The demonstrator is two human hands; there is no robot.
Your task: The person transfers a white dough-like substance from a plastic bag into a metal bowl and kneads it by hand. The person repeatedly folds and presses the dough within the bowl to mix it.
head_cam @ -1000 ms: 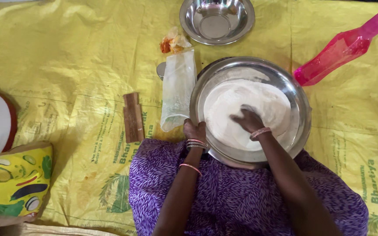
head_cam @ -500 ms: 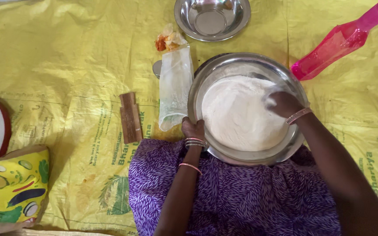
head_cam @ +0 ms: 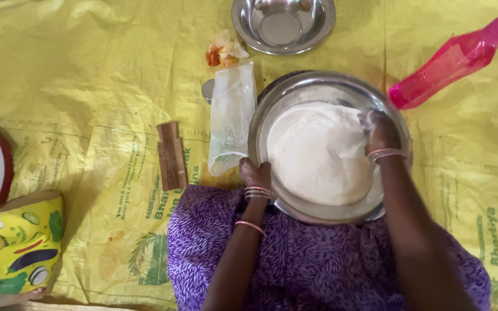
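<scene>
Left hand (head_cam: 255,173) grips the near-left rim of the large steel bowl (head_cam: 272,118). Right hand (head_cam: 377,131) rests in the white flour (head_cam: 318,152) at the bowl's right side, fingers floured; whether they are curled cannot be told. The bowl sits on the yellow sheet (head_cam: 87,75), against the person's lap. Beside it: 1 clear bag (head_cam: 231,115), 1 pink bottle (head_cam: 456,57).

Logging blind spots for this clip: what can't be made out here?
Head view only:
- right hand: fingertips blurred and floury, so the grip is unclear.
- left hand: fingers curl over the rim of the large steel plate, hidden.
- pink bottle: top cut off by the right edge.
- small steel bowl: far rim cut off at the top.
</scene>
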